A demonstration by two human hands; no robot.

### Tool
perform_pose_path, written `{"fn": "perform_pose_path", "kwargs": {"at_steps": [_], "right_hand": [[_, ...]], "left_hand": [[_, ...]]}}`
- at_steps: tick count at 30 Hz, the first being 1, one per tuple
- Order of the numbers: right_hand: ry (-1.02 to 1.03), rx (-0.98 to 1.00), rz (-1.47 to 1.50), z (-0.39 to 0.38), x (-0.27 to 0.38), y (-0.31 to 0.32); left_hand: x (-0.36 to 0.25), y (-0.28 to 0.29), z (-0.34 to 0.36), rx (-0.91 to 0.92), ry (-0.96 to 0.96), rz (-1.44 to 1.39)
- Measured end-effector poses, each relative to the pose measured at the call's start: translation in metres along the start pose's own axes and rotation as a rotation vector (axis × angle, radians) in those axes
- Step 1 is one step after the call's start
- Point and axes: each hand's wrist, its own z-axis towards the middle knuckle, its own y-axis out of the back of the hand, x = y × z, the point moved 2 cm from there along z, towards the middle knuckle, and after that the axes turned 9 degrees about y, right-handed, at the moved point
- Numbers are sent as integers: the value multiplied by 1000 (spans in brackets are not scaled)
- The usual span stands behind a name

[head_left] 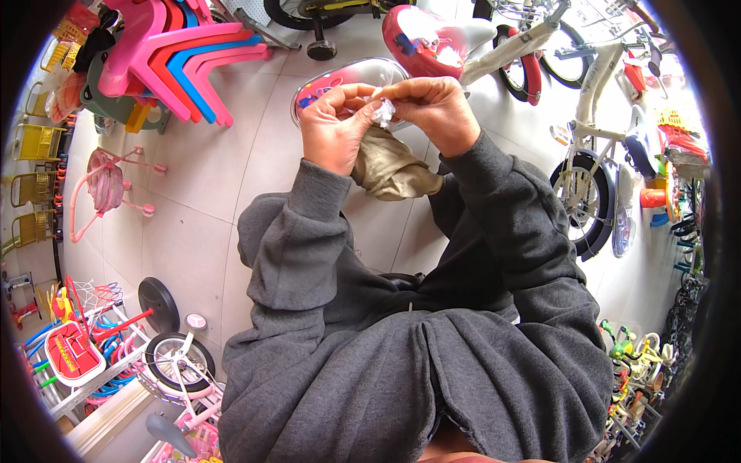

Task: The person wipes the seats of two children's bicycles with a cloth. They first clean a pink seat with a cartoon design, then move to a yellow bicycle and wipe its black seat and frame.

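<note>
My left hand and my right hand meet at the upper middle, fingertips pinched together. Both grip a crumpled piece of clear plastic between them. Just below it hangs a bunched khaki cloth; how it is held up is hidden. Behind my hands lies a pink oval object with a pale rim and coloured pictures, partly covered by my fingers. Beyond my right hand is a glossy pink and white rounded object, close to a wrapped bicycle frame tube.
Stacked pink, red and blue plastic chairs stand at the far left, above a pink wheeled frame. Bicycles line the right side. A small bicycle wheel and a toy basketball board are near left. Pale tiles cover the floor.
</note>
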Motion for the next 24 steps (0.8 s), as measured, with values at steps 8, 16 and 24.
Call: {"fn": "perform_pose_path", "kwargs": {"at_steps": [8,16,24], "right_hand": [[96,-10,57,1,4,-5],[113,-118,-149,-2,11,-4],[510,-144,-707,-5,27,-11]], "left_hand": [[3,5,-1,79,140,-160],[6,12,1,154,190,-244],[8,10,1,116,229,-291]]}}
